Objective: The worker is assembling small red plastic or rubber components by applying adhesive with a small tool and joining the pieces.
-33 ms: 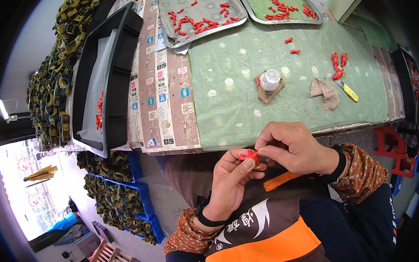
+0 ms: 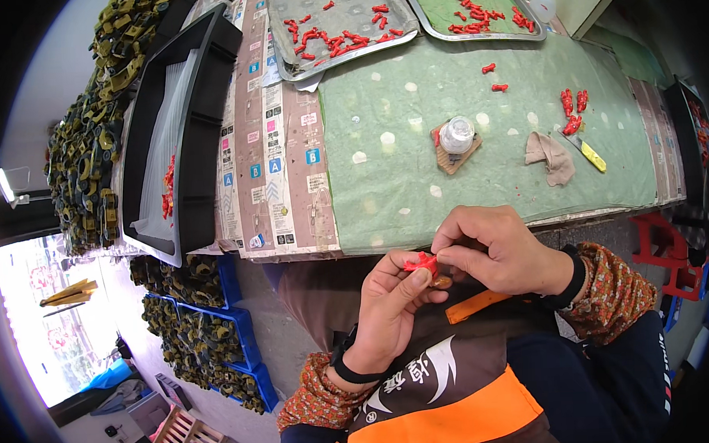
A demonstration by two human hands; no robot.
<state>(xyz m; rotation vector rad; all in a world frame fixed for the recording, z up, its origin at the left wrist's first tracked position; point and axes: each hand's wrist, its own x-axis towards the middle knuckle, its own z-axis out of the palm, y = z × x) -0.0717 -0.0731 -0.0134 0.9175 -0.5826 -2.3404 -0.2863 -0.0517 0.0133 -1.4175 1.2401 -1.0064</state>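
Observation:
Just past the table's front edge, above my apron, my left hand grips a small red plastic figure between thumb and fingers. Right against its right side, the thumb and forefinger of my right hand are pinched together. What they hold there is too small to make out. Beyond my hands, a clear jar stands on a brown corrugated cardboard piece. To its right lie a beige cloth, a yellow-handled knife and several red figures.
Two metal trays with loose red parts stand at the back. A black bin with red pieces sits at left. Blue crates of olive-coloured parts are stacked below it. A red stool stands at right.

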